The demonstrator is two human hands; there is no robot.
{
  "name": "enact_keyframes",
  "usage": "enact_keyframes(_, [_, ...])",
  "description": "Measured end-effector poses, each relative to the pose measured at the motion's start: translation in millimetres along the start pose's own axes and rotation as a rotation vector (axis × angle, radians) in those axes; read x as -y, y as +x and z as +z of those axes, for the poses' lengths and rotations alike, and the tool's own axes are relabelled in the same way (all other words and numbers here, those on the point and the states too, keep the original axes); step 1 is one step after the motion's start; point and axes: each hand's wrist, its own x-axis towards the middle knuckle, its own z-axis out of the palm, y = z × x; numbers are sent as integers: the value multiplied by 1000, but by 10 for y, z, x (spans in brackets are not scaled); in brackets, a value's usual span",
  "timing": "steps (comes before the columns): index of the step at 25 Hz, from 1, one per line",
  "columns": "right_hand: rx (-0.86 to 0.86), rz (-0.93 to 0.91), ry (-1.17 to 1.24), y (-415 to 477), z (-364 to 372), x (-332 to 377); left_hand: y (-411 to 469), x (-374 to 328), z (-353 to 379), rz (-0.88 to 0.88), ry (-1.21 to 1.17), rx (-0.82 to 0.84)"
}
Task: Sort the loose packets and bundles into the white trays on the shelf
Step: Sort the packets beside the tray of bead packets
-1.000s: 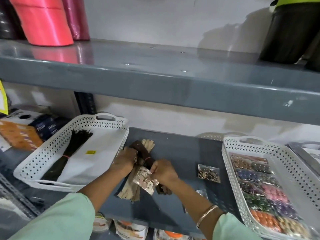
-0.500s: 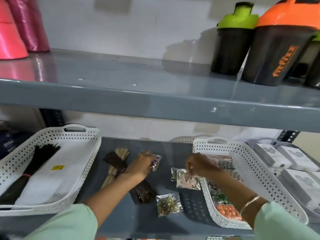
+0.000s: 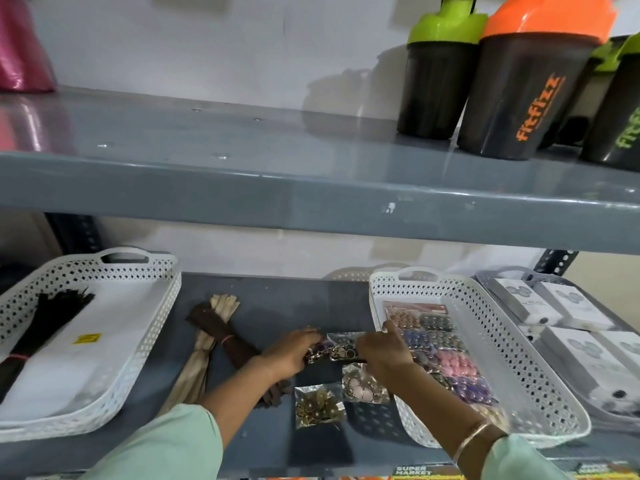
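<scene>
My left hand and my right hand meet in the middle of the grey shelf, both pinching small clear packets of buttons. Two more clear packets lie just in front: a pink-button one and a gold-trinket one. A brown bundle crosses a beige bundle to the left of my hands. The left white tray holds a black bundle and white sheets. The right white tray holds a sheet of coloured buttons.
A grey tray of white boxes stands at the far right. The upper shelf overhangs the work area and carries black shaker bottles with orange and green lids, plus a pink roll at the left.
My view has swung right. My right hand came back from the right tray's rim, leaving the pink-button packet lying on the shelf. Both hands have closed in on the packets in the middle.
</scene>
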Motion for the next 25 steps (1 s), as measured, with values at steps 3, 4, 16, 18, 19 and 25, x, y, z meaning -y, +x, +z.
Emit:
enact_keyframes(3, [-23, 11, 148, 0, -143, 12, -134, 27, -76, -20, -53, -52])
enact_keyframes(4, [-42, 21, 257, 22, -216, 49, -196, 56, -125, -33, -79, -94])
enact_keyframes(16, [-74, 127, 985, 802, -384, 1691, -1160, 884, -375, -691, -86, -445])
enact_keyframes(18, [-62, 122, 943, 859, -327, 1818, -1125, 889, -333, -727, -41, -398])
enact_keyframes(19, [-60, 119, 962, 885, -309, 1849, -1088, 903, -306, -715, -28, -401])
enact_keyframes(25, [-170, 238, 1349, 940, -561, 1789, -1075, 1048, -347, -760, 29, -417])
